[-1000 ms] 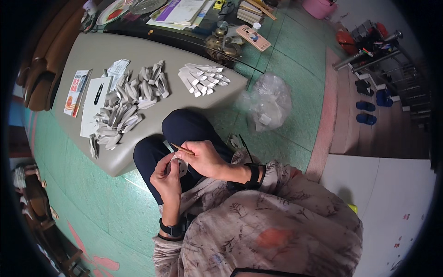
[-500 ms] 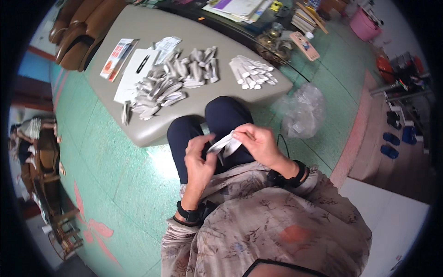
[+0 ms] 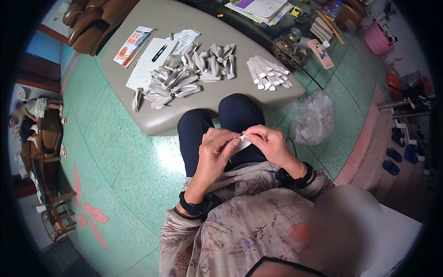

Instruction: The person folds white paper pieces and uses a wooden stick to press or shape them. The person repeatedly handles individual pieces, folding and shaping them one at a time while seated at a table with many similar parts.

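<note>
Over my lap, both hands pinch a small white fabric-like strip (image 3: pixel 243 144). The fingertips of my left hand (image 3: pixel 216 148) and my right hand (image 3: pixel 271 146) nearly meet on it, so most of its upper end is hidden. Ahead of my knees stands a grey padded bench (image 3: pixel 198 25). It bears a loose heap of grey-and-white folded pieces (image 3: pixel 182 78), and to the right a neater fanned pile of flat white strips (image 3: pixel 269 75). Black thread snips (image 3: pixel 159 53) lie on a white sheet (image 3: pixel 140 74) left of the heap.
A printed booklet (image 3: pixel 133 46) lies at the bench's left. Right of the bench, a clear plastic bag (image 3: pixel 313 117) rests on the green floor. Beyond are a phone (image 3: pixel 320 54) and a pink bucket (image 3: pixel 379 38). Another person (image 3: pixel 39 108) is on brown seating at far left.
My hands have come together; the left moved right toward the right one. The strip, earlier stretched open between them, is now gathered at my fingertips. The whole view has shifted slightly.
</note>
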The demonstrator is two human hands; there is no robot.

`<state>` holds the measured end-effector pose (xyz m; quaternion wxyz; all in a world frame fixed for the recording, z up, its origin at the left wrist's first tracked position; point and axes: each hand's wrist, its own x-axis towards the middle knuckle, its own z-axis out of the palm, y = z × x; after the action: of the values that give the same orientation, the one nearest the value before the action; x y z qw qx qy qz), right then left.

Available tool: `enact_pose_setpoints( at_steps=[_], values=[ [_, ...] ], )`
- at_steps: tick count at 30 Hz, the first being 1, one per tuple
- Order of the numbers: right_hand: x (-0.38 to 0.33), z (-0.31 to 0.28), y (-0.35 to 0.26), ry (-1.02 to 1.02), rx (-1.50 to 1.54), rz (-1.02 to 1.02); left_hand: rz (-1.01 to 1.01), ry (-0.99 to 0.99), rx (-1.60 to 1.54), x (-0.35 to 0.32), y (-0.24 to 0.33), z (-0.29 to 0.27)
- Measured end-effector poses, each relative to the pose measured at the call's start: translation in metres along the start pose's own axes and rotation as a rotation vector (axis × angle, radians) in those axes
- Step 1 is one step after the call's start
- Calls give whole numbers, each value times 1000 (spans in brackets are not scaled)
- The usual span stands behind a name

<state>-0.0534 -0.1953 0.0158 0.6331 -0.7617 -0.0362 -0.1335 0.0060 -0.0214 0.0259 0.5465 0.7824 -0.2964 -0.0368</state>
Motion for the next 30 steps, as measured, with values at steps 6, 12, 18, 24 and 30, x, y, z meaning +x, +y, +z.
enact_pose_setpoints(
  at_steps=[6,12,18,24,30],
  values=[
    [0,0,-2,-14,-8,44,28,-4,52,-1,0,3],
    [-2,2,4,2,-11,-28,81,5,109,-2,-1,7],
    [1,-1,3,-45,-46,123,77,13,114,-3,2,2],
    [3,-5,1,-79,-56,102,-5,-1,12,-11,-7,-4],
    [3,-6,-3,-89,-97,136,18,-5,47,-8,-6,0]
  ],
)
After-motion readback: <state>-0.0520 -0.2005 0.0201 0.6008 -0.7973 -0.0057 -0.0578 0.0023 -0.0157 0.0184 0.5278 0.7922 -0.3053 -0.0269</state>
